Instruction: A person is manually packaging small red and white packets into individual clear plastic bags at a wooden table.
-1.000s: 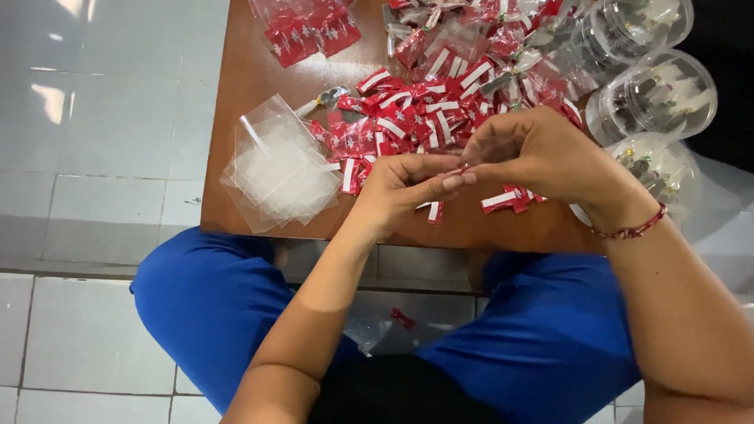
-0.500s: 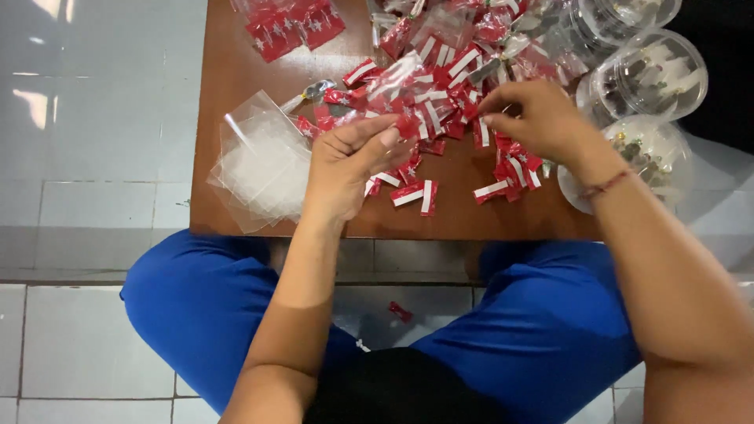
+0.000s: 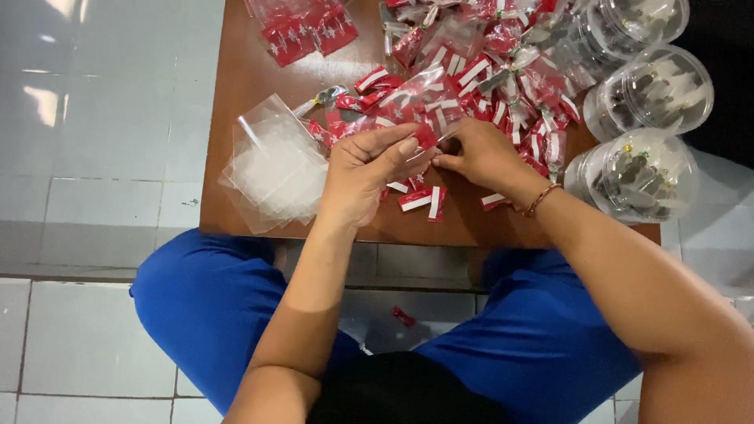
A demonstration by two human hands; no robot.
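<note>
My left hand (image 3: 363,174) pinches a small clear plastic bag with a red and white piece (image 3: 420,133) at its fingertips, above the brown table (image 3: 251,74). My right hand (image 3: 479,153), with a red bracelet on the wrist, meets it from the right and pinches the same bag. Under and behind both hands lies a heap of red and white pieces (image 3: 463,74). Two more such pieces (image 3: 424,202) lie near the table's front edge, just below my hands.
A stack of empty clear plastic bags (image 3: 276,166) lies at the table's left front. Packed red bags (image 3: 306,31) sit at the back. Three clear round tubs (image 3: 648,169) with small metal parts stand at the right. A red scrap (image 3: 403,316) lies on the tiled floor between my knees.
My right hand left the heap and came back toward me to meet my left hand. My left hand kept its bag and shifted slightly right. The view shifted a little.
</note>
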